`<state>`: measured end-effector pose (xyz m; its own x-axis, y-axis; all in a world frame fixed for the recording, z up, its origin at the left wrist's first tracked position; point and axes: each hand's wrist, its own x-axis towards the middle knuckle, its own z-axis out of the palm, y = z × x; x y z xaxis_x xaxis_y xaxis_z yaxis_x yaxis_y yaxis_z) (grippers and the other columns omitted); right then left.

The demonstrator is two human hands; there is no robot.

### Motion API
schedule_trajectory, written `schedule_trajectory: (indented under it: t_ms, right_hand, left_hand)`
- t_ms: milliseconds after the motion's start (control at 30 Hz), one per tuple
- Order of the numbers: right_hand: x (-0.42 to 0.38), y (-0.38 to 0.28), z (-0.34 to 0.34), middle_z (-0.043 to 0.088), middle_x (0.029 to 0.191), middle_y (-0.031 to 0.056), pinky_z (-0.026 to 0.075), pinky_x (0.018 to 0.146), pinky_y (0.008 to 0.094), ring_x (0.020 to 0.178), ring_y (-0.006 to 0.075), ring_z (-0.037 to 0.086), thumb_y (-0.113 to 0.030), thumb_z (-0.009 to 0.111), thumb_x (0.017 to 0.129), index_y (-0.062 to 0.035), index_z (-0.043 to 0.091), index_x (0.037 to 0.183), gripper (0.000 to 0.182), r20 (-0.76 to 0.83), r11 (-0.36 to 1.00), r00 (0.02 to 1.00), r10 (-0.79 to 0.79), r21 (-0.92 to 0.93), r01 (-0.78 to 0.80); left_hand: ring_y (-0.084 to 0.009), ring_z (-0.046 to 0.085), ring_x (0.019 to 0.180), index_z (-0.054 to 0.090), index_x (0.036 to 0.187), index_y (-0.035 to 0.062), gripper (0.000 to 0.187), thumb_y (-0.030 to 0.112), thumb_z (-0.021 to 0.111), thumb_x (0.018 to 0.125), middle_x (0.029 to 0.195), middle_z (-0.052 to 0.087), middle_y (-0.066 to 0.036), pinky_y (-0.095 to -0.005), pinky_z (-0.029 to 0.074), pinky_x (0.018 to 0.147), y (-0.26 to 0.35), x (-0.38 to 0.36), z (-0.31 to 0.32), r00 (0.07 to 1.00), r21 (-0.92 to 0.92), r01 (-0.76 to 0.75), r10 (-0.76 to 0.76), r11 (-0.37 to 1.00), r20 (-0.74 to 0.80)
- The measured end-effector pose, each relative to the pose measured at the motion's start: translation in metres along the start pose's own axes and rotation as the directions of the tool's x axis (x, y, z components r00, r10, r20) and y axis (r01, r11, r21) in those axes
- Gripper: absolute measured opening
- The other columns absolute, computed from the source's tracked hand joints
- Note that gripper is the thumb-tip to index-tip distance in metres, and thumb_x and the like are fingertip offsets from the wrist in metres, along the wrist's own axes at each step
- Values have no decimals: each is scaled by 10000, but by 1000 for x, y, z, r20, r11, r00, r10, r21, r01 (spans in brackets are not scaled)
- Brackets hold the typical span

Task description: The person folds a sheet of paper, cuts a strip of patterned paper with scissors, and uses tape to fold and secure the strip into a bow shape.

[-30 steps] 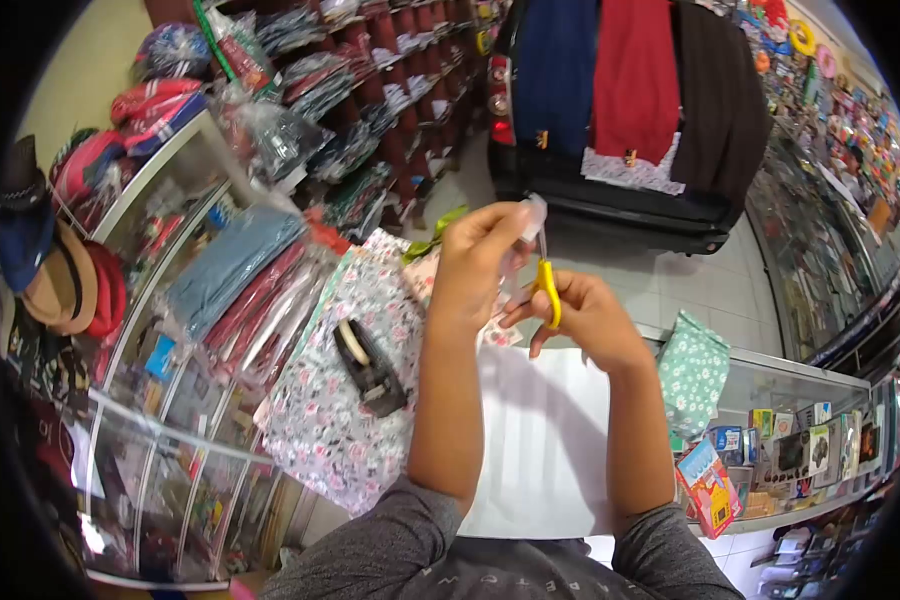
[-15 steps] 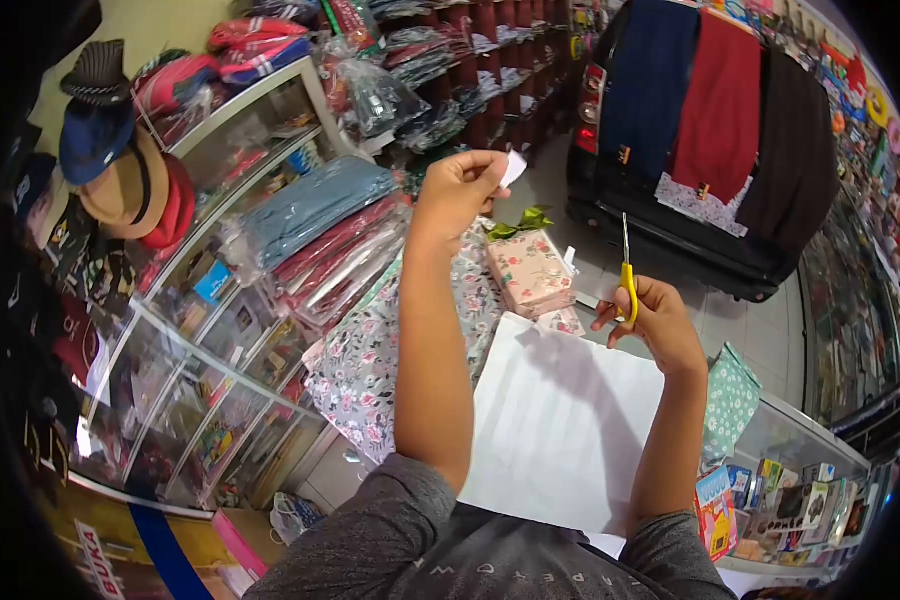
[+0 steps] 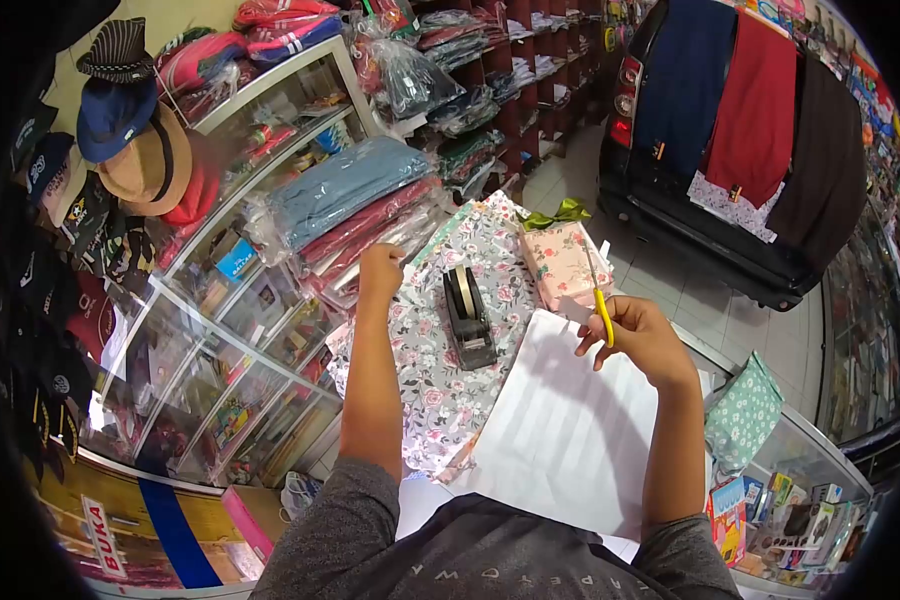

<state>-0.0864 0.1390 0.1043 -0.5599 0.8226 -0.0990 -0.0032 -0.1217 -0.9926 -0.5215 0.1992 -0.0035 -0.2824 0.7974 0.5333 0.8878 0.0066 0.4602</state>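
Observation:
My right hand is closed around the yellow handles of a pair of scissors, whose blades point up toward a floral gift box with a green ribbon bow. My left hand is closed beside the plastic-wrapped clothes; whatever its fingers hold, if anything, is hidden. Between my hands, a black tape dispenser stands on grey floral wrapping paper. A large white sheet of paper lies in front of me, below the scissors, with my arm's shadow across it.
Wrapped garments are stacked on the left, by a glass display case. Hats hang at far left. On the right are a green floral pouch and another glass case. A black vehicle with trousers draped over it stands behind.
My left hand has moved down and left, and the white paper scrap no longer shows in it. The tape dispenser has come into sight. My right hand still holds the scissors, slightly lower.

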Motion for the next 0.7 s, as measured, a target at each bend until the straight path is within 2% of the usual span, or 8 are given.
schedule_trajectory:
  t_ms: [100, 200, 333, 367, 467, 567, 633, 700]
  right_hand:
    - [0, -1, -2, 661, 834, 83, 522, 536, 266, 743, 173, 702, -216, 689, 929, 26, 632, 930, 248, -18, 998, 1000, -10, -55, 9]
    - [-2, 0, -4, 665, 839, 78, 482, 477, 255, 650, 160, 685, -281, 690, 931, 16, 626, 941, 304, -141, 993, 984, -111, 34, 117]
    - [-16, -13, -14, 678, 874, 95, 474, 455, 255, 611, 160, 673, -311, 670, 943, 6, 611, 941, 322, -293, 926, 912, -287, 158, 342]
    - [-21, -17, -17, 683, 891, 103, 477, 452, 257, 611, 163, 674, -308, 663, 947, 4, 608, 943, 316, -303, 897, 890, -341, 178, 404]
    - [-35, -23, -28, 687, 930, 120, 489, 450, 264, 614, 181, 678, -266, 675, 938, 1, 606, 962, 277, -329, 845, 840, -431, 179, 504]
    - [-47, -28, -39, 682, 923, 111, 492, 451, 262, 607, 186, 677, -228, 695, 923, -1, 607, 952, 245, -341, 806, 807, -482, 188, 561]
    - [-51, -29, -43, 676, 883, 94, 495, 460, 259, 608, 178, 676, -192, 703, 917, -7, 611, 930, 207, -319, 812, 814, -486, 179, 555]
    - [-54, -33, -44, 664, 812, 72, 497, 474, 248, 650, 160, 687, -135, 724, 896, -18, 614, 875, 161, -332, 802, 797, -505, 159, 575]
  left_hand:
    - [-348, 696, 803, 746, 939, 24, 258, -43, 576, 757, 902, 705, -219, -388, 543, 749, 25, 3, -9, 998, -25, 35, -37, 999, -46]
    - [-161, 677, 852, 722, 1016, -12, 184, 72, 611, 896, 963, 735, -119, -321, 541, 730, 130, 9, -55, 962, -553, 181, -29, 813, 272]
    - [-134, 654, 880, 695, 1076, -26, 211, 98, 578, 952, 936, 731, -93, -296, 524, 753, 244, -15, -104, 633, -645, 222, 395, 731, 666]
    - [-130, 654, 888, 681, 1093, -34, 242, 152, 582, 973, 910, 726, -110, -304, 521, 759, 256, -20, -98, 549, -646, -10, 544, 763, 635]
    - [-162, 671, 936, 661, 1078, -70, 258, 144, 553, 982, 1029, 719, -115, -302, 535, 796, 323, -28, -104, 392, -599, -104, 586, 794, 709]
    - [-121, 661, 880, 674, 1078, -60, 277, 188, 622, 965, 933, 713, -83, -278, 539, 771, 359, -35, -87, 486, -648, -84, 599, 757, 637]
    - [-73, 607, 693, 694, 1024, -42, 276, 218, 619, 971, 782, 684, -45, -236, 449, 536, 376, -44, -77, 690, -792, 178, 500, 584, 523]
    - [-49, 611, 672, 707, 939, -53, 240, 186, 693, 925, 712, 671, -23, -193, 445, 533, 383, -46, -58, 803, -854, 131, 452, 503, 389]
